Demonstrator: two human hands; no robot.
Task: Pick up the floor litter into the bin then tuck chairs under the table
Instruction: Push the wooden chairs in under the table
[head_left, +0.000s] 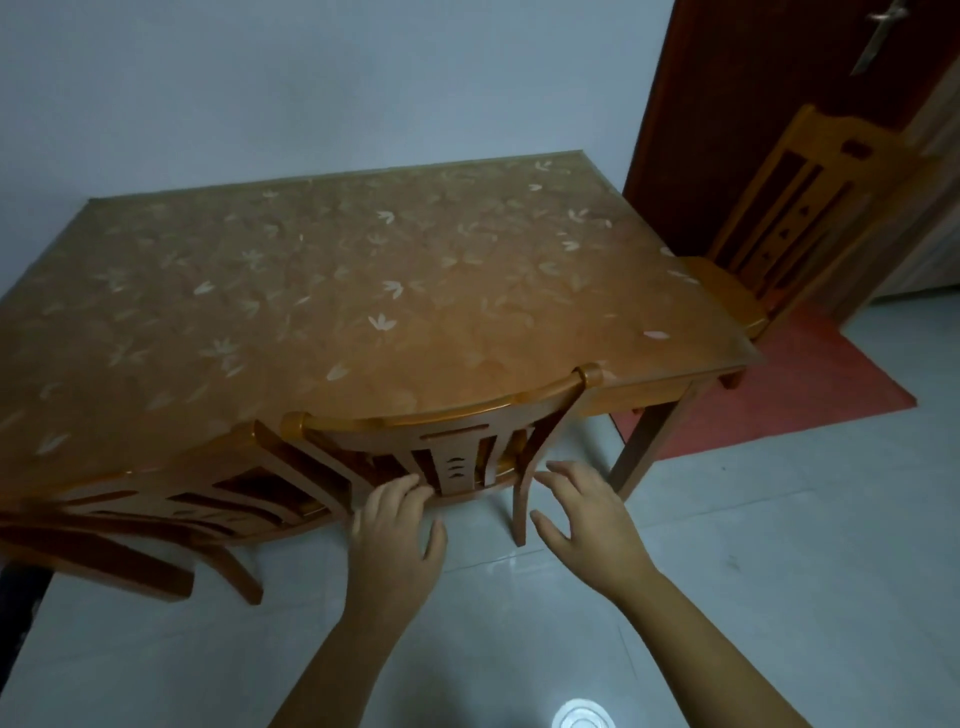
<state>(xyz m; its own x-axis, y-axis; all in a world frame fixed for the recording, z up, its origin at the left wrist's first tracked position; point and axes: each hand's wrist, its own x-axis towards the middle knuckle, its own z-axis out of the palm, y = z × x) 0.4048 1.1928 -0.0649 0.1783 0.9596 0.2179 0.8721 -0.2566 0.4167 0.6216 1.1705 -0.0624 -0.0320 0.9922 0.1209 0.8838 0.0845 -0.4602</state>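
Two hands reach low at the nearest chair (441, 415): the left hand (400, 525) rests loosely bent fingertips on its lower backrest without gripping, the right hand (584, 512) hovers spread and empty beside the rear leg. That chair looks tucked already, seat pointing under the table (363, 291), top rail running along the near edge, like the second chair (171, 506) to its left. No litter shows on the floor (727, 597), and the far chair (800, 208) at the table's right end, seat facing inward, seems left to push in.
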